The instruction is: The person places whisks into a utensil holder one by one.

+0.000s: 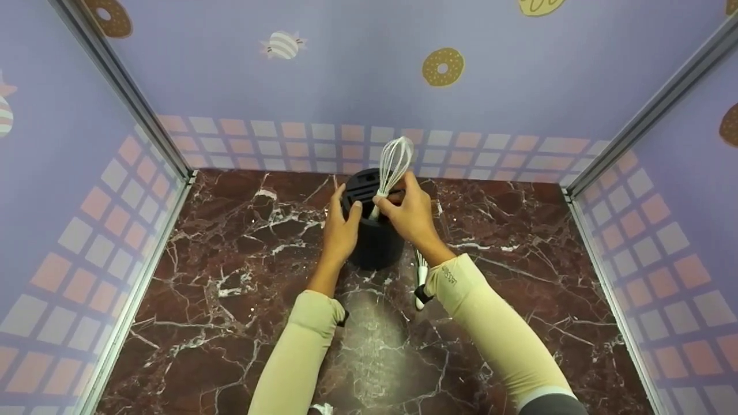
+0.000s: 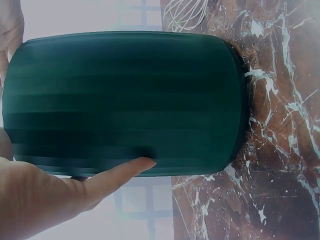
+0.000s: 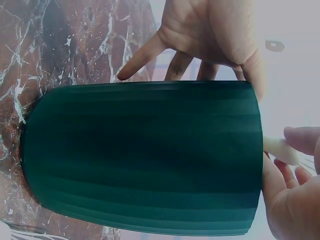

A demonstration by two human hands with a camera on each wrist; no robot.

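Note:
A dark green ribbed utensil holder (image 1: pixel 377 248) with a slotted black top stands upright on the marbled surface; it looks almost black in the head view. My left hand (image 1: pixel 341 230) grips its left side, thumb at the rim and fingers along the wall. My right hand (image 1: pixel 412 213) pinches a white whisk (image 1: pixel 395 164) near the base of its wires. The whisk's handle points down into the holder's top, its lower end hidden inside, and the wire loops stand up. In the right wrist view, the whisk handle (image 3: pixel 281 150) shows just above the rim.
A second whisk (image 1: pixel 421 282) with a white handle lies right of the holder, partly hidden by my right wrist. Purple patterned walls (image 1: pixel 346 75) enclose the back and both sides of the red-brown marbled surface (image 1: pixel 230 323). A small white item (image 1: pixel 321 408) shows at the near edge.

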